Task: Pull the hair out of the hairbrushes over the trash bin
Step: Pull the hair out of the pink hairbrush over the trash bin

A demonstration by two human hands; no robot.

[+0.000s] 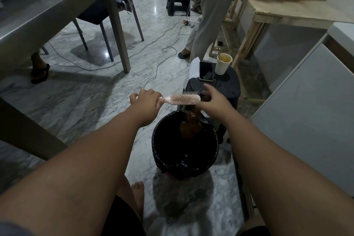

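Observation:
A pink hairbrush (pixel 184 98) lies level in the air above the far rim of the trash bin (pixel 157 140), bristles up. My left hand (pixel 146 99) is shut on its handle. At the brush's far tip, my right hand (pixel 211 99) grips a brown clump of hair (pixel 191 120). The clump hangs down from the brush head into the bin, which is lined with a black bag. The fingertips of my right hand are hidden behind the brush tip.
A black stool (pixel 228 88) just behind the bin carries a phone (pixel 206 71) and a paper cup (pixel 223 64). A person's legs (pixel 208 25) stand beyond it. A grey table (pixel 57 15) is at left, a white cabinet (pixel 306 111) at right. Cables (pixel 164 48) trail across the floor.

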